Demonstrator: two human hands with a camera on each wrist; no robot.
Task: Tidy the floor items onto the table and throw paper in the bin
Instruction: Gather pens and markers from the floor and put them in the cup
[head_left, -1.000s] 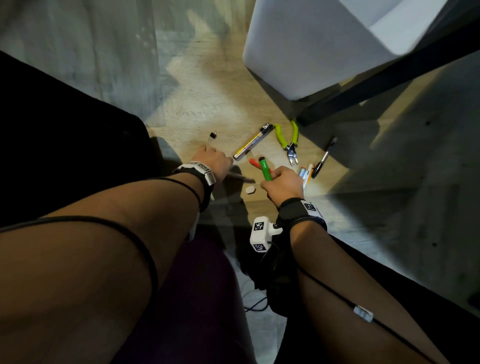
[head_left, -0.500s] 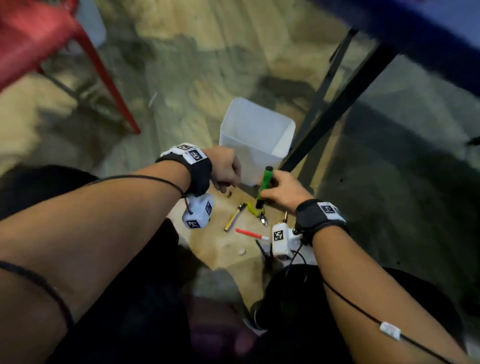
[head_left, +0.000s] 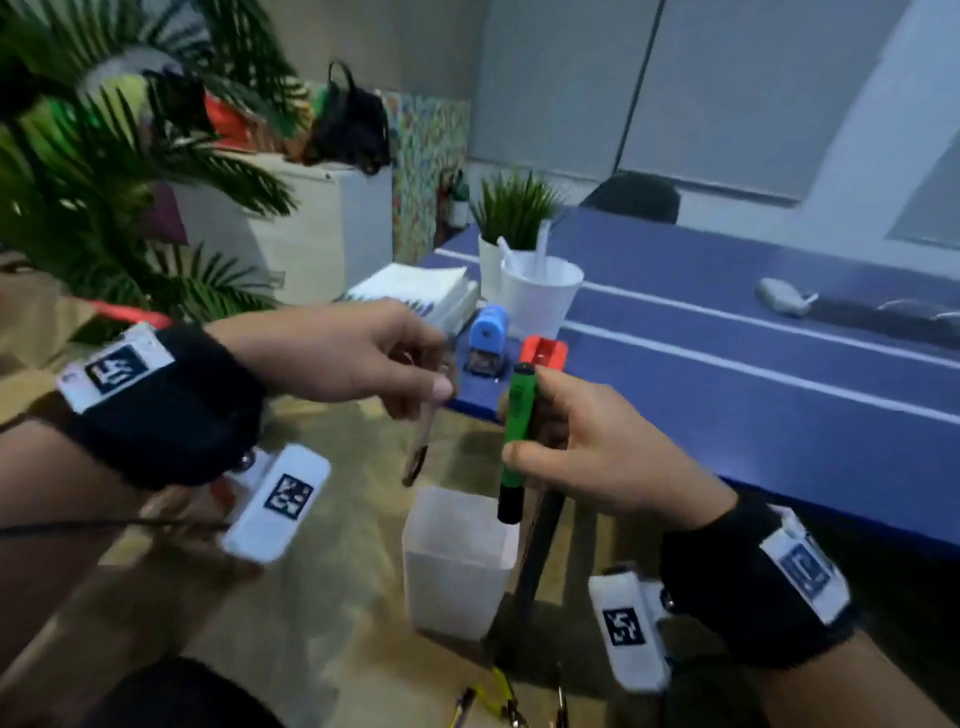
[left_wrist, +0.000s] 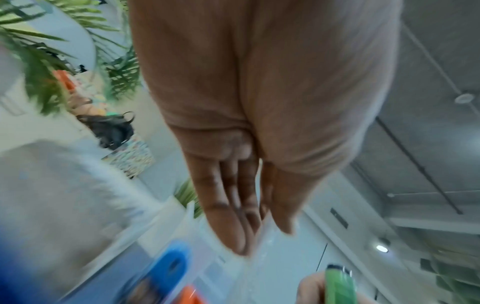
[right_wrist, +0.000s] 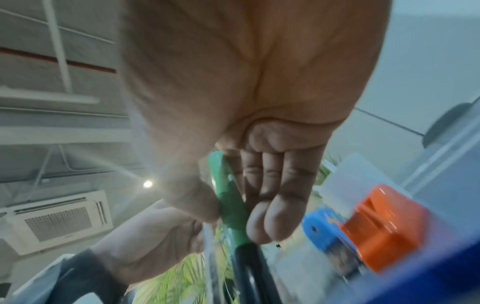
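Observation:
My left hand pinches a thin clear pen that hangs tip-down beside the blue table's near corner. My right hand grips a green marker upright, black cap down, just in front of the table edge. The right wrist view shows thumb and fingers wrapped round the green marker. The white bin stands on the floor below both hands. Yellow-handled pliers and another pen lie on the floor at the bottom edge.
On the table corner stand a blue sharpener, an orange-red block, a white cup, a small potted plant and a notebook stack. A big leafy plant fills the left. A black table leg runs beside the bin.
Both hands have risen from the floor to table height, the left with the clear pen, the right with the green marker. The head view has swung up from floor to table.

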